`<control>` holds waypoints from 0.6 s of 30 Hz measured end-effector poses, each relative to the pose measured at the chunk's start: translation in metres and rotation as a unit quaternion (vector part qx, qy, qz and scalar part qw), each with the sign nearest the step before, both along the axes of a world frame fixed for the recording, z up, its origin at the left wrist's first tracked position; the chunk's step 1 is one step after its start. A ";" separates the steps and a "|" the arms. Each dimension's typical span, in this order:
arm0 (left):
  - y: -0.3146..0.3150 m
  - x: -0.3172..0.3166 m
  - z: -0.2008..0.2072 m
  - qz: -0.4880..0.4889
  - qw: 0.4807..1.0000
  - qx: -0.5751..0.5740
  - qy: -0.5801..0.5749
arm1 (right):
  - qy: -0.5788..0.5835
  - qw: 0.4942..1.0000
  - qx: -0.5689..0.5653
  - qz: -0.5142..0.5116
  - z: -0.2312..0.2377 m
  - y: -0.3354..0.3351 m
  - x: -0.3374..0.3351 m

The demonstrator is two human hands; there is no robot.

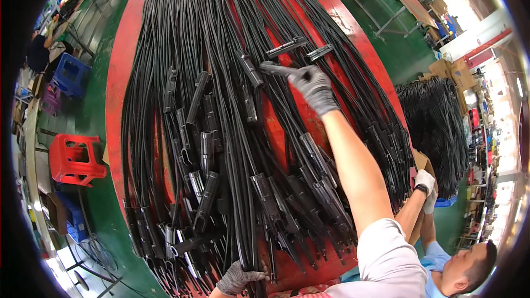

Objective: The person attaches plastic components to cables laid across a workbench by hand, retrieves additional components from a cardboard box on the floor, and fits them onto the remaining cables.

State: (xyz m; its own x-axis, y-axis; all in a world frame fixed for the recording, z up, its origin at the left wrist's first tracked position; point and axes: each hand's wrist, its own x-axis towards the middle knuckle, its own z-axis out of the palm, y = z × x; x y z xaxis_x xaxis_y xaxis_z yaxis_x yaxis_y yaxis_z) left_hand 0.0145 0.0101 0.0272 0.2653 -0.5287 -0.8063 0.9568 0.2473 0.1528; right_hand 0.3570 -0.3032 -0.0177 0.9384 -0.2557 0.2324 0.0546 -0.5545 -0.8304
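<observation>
Long black cables (187, 27) run the length of a red table (345, 19), many ending in black tubular plastic connectors (207, 152). My right hand (316, 87), in a grey glove, reaches over the middle of the spread and closes on a black plastic connector (276, 69). Two similar connectors (286, 47) lie just beyond it, on top of the cables. At the near edge my left hand (238, 279), also gloved in grey, is wrapped round a bundle of cables (251, 243). Part of its grip is hidden by the bundle.
At the right a co-worker's white-gloved hand (424, 181) is by the table edge, near a cardboard piece (422, 163). Behind hangs a large heap of black cables (433, 127). A red stool (77, 159) and a blue stool (72, 74) stand left on the green floor.
</observation>
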 end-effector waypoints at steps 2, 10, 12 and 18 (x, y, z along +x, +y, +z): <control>-0.008 0.006 0.000 -0.016 1.000 0.001 -0.004 | -0.081 0.941 0.327 -0.014 -0.006 -0.047 0.024; -0.001 -0.006 -0.023 -0.062 0.998 0.014 -0.027 | 0.196 0.913 -0.336 -0.120 -0.015 -0.009 0.020; -0.001 -0.006 -0.020 -0.075 0.996 0.023 -0.042 | 0.262 0.879 -0.385 -0.105 -0.025 -0.014 0.029; -0.007 0.004 -0.018 -0.053 0.998 0.020 0.015 | 0.332 0.841 -0.415 -0.103 -0.049 -0.031 0.068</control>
